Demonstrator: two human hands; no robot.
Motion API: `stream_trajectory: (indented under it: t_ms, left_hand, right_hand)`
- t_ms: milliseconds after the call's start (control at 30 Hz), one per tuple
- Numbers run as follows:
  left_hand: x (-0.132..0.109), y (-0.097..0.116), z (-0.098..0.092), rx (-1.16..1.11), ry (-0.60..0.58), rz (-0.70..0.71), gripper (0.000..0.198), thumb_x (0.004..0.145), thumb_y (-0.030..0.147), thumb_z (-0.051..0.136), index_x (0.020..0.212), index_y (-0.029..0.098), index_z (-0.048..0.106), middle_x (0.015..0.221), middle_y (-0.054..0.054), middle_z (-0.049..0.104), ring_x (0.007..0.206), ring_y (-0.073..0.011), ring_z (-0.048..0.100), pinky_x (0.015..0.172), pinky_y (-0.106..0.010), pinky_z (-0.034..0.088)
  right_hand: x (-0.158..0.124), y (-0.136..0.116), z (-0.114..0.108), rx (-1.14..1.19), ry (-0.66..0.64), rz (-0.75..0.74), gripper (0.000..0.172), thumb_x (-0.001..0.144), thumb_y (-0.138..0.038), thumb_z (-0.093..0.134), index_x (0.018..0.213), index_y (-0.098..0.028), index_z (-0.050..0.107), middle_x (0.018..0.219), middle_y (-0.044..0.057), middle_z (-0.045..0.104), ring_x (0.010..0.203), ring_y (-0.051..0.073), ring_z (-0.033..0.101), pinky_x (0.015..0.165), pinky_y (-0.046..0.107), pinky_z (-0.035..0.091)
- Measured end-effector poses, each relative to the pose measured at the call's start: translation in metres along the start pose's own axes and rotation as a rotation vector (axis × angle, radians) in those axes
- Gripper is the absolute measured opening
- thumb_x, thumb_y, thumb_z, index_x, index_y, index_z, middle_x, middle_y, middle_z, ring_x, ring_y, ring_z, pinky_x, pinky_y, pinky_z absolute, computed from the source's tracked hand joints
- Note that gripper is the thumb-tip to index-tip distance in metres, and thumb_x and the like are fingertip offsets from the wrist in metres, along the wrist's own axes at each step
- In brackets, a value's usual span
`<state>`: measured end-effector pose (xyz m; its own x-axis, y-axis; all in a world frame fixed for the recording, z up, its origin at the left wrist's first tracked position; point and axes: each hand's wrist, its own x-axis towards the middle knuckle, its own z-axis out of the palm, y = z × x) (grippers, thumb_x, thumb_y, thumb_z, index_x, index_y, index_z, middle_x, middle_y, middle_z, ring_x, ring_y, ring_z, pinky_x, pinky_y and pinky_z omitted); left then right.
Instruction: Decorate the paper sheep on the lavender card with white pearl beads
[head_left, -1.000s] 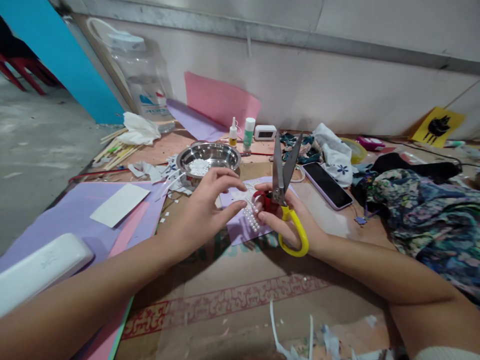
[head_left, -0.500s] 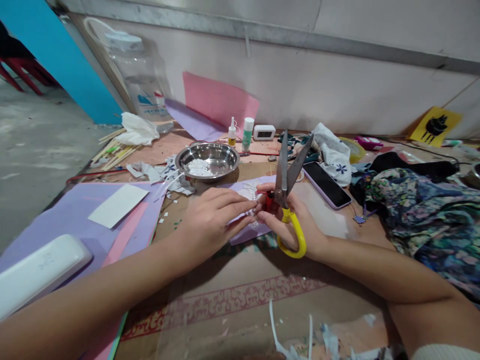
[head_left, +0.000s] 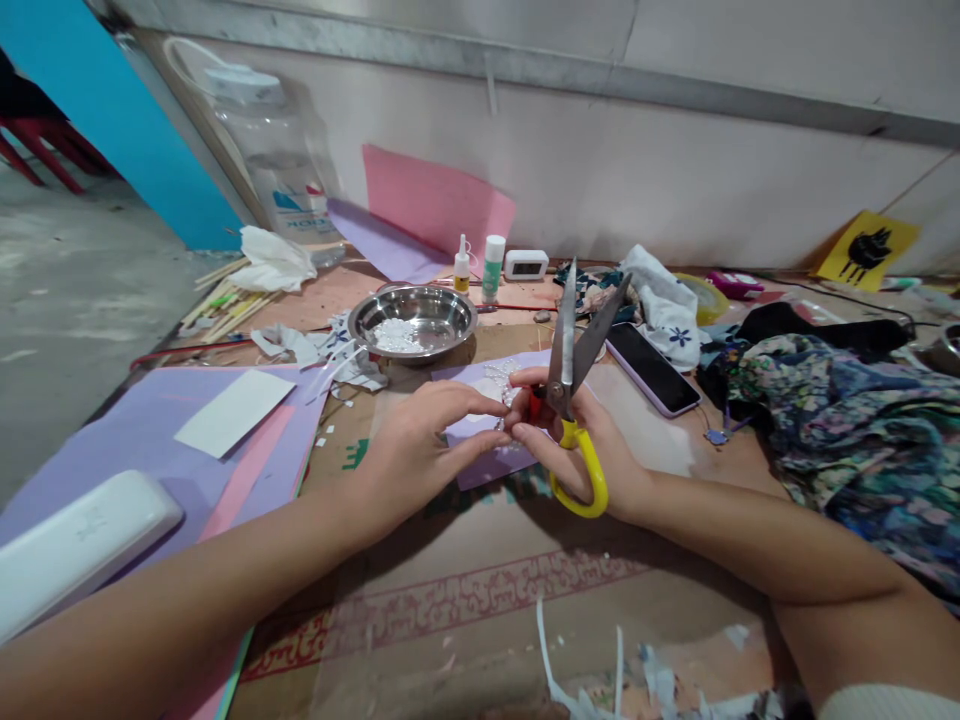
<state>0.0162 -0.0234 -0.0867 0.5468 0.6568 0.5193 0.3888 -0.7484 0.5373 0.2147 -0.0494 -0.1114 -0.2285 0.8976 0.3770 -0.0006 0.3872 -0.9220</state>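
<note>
Fingertip work with pearl strands [head_left: 499, 376] on purple paper [head_left: 491, 468] seems in hand. The right hand [head_left: 606, 455] grips spread scissors [head_left: 560, 394]; the left hand's [head_left: 420, 432] grip is narrowly parted, contents unclear. Next likely needs precise pinching.

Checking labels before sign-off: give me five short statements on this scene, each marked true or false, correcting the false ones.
1. The right hand holds the scissors. True.
2. The scissors' blades are shut. False: they stand apart.
3. Purple paper lies beneath the beads. True.
4. The left hand holds the phone. False: the left hand is near the beads; the phone lies apart from it.
5. The metal bowl is empty. False: the metal bowl holds white bits.
</note>
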Motion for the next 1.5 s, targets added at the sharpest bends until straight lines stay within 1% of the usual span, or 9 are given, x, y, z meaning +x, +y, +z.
stream_trajectory:
  t_ms: [267,467,567,700,833,967,1133,1333,1500]
  left_hand:
    - [0.0,0.002,0.002,-0.215,-0.025,-0.211,0.014,0.089,0.026,0.07,0.102,0.022,0.071,0.103,0.0,0.077,0.092,-0.0154,0.071,0.087,-0.027,0.056]
    - [0.002,0.001,0.001,-0.208,0.024,-0.149,0.01,0.091,0.026,0.067,0.098,0.021,0.072,0.098,-0.003,0.077,0.092,-0.0166,0.071,0.088,-0.032,0.056]
    - [0.001,0.002,0.0,-0.17,0.039,-0.128,0.01,0.092,0.026,0.065,0.096,0.021,0.072,0.101,-0.004,0.077,0.096,-0.0173,0.071,0.091,-0.034,0.056]
    - [0.003,-0.003,-0.005,-0.027,0.025,-0.033,0.011,0.093,0.027,0.063,0.098,0.021,0.071,0.102,-0.004,0.077,0.098,-0.018,0.07,0.092,-0.035,0.054]
    - [0.008,-0.019,-0.014,0.232,-0.131,0.112,0.014,0.095,0.026,0.057,0.091,0.019,0.069,0.096,-0.004,0.076,0.09,-0.0184,0.068,0.086,-0.035,0.052]
    - [0.007,-0.03,-0.014,0.424,-0.314,0.206,0.02,0.095,0.019,0.051,0.087,0.016,0.069,0.091,-0.007,0.074,0.083,-0.0198,0.066,0.079,-0.034,0.05]
    - [0.004,-0.033,-0.003,0.452,-0.447,0.115,0.022,0.095,0.024,0.053,0.087,0.016,0.072,0.088,-0.007,0.071,0.074,-0.0178,0.064,0.064,-0.028,0.048]
    - [0.005,-0.042,0.0,0.322,-0.461,0.032,0.023,0.093,0.019,0.052,0.085,0.018,0.074,0.087,-0.005,0.074,0.079,-0.0171,0.065,0.071,-0.027,0.05]
    - [0.006,-0.048,-0.001,0.249,-0.463,0.004,0.024,0.092,0.019,0.052,0.087,0.02,0.076,0.091,-0.004,0.074,0.082,-0.0171,0.066,0.074,-0.028,0.049]
  right_hand:
    - [0.0,0.001,0.0,0.001,-0.013,-0.029,0.032,0.094,-0.03,0.063,0.122,-0.029,0.049,0.09,-0.001,0.06,0.082,0.013,0.062,0.076,0.029,0.054]
    - [-0.002,0.001,0.002,0.007,0.003,-0.036,0.032,0.093,-0.027,0.062,0.122,-0.029,0.048,0.092,0.0,0.06,0.086,0.015,0.063,0.082,0.033,0.054]
    - [-0.002,0.001,0.003,0.003,-0.009,-0.034,0.033,0.093,-0.026,0.062,0.123,-0.03,0.048,0.092,0.0,0.06,0.084,0.015,0.062,0.079,0.033,0.053]
    - [0.005,-0.009,-0.004,-0.057,-0.112,0.046,0.034,0.092,-0.031,0.063,0.121,-0.028,0.048,0.091,0.0,0.057,0.081,0.015,0.058,0.073,0.031,0.051]
    - [0.021,-0.026,-0.028,-0.225,-0.168,0.139,0.043,0.087,-0.046,0.069,0.12,-0.027,0.049,0.086,-0.002,0.05,0.073,0.014,0.049,0.064,0.027,0.045]
    - [0.037,-0.033,-0.056,-0.518,-0.176,0.045,0.064,0.077,-0.06,0.074,0.125,-0.024,0.05,0.095,0.003,0.056,0.078,0.018,0.049,0.069,0.031,0.043]
    - [0.05,-0.04,-0.08,-0.846,-0.391,0.025,0.053,0.082,-0.057,0.069,0.12,-0.02,0.063,0.1,0.009,0.065,0.084,0.022,0.058,0.074,0.033,0.046]
    - [0.051,-0.052,-0.106,-1.06,-0.672,0.09,0.041,0.087,-0.047,0.064,0.12,-0.022,0.067,0.108,0.01,0.069,0.089,0.024,0.065,0.072,0.031,0.047]
    - [0.048,-0.047,-0.103,-1.094,-0.829,0.117,0.034,0.087,-0.039,0.067,0.116,-0.024,0.07,0.11,0.009,0.071,0.095,0.026,0.066,0.076,0.032,0.047]
